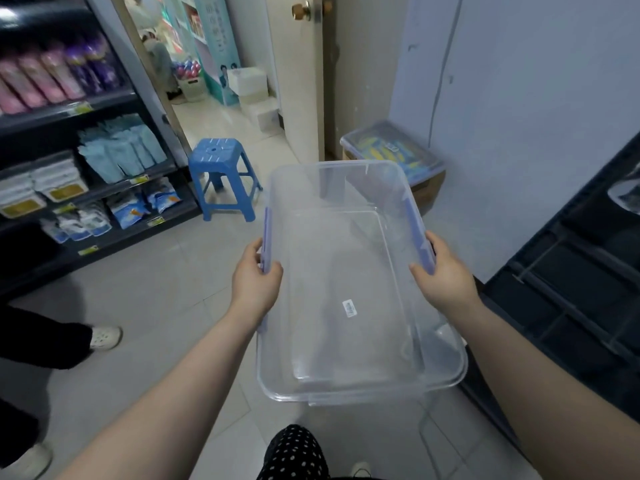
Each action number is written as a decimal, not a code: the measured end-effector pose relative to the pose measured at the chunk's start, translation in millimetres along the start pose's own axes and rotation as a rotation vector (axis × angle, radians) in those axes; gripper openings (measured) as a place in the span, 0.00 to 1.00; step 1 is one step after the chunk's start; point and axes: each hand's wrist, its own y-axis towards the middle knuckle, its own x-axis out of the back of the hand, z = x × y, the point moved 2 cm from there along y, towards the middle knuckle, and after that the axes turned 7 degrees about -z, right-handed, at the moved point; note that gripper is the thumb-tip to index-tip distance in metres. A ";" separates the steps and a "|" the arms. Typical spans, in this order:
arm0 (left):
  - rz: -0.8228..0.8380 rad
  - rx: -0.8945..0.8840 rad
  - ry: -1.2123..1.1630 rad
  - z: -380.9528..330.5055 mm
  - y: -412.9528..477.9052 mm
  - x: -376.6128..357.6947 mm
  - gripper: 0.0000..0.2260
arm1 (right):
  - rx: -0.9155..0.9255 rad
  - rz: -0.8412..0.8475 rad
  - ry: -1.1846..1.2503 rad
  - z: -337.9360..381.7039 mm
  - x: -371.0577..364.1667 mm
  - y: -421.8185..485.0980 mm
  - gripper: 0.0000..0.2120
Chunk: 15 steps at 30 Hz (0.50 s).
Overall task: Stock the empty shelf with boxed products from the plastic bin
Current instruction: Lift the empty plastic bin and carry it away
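I carry a clear plastic bin (349,389) with purple side latches in front of me, above the tiled floor. Nothing lies inside it except a small white sticker on the bottom. My left hand (255,278) grips the bin's left rim at the purple latch. My right hand (443,271) grips the right rim at the other latch. A dark shelf unit (581,278) stands at the right, its near tiers showing no products. No boxed products show in the bin.
A stocked shelf (79,161) of bagged goods lines the left wall. A blue plastic stool (221,174) stands ahead by an open doorway. A lidded bin on a cardboard box (398,154) sits by the far wall. Another person's legs and shoes (104,337) are at the left.
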 end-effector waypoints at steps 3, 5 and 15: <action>0.014 0.012 0.003 -9.4 45.4 -21.6 0.22 | 0.008 -0.017 -0.014 9.6 -8.1 45.7 0.28; 0.035 0.017 0.019 -15.6 80.4 -37.6 0.22 | -0.007 -0.042 -0.033 16.7 -12.4 77.9 0.28; 0.117 -0.096 0.110 -78.7 257.5 -107.6 0.20 | -0.048 -0.133 -0.141 49.6 -45.4 237.2 0.27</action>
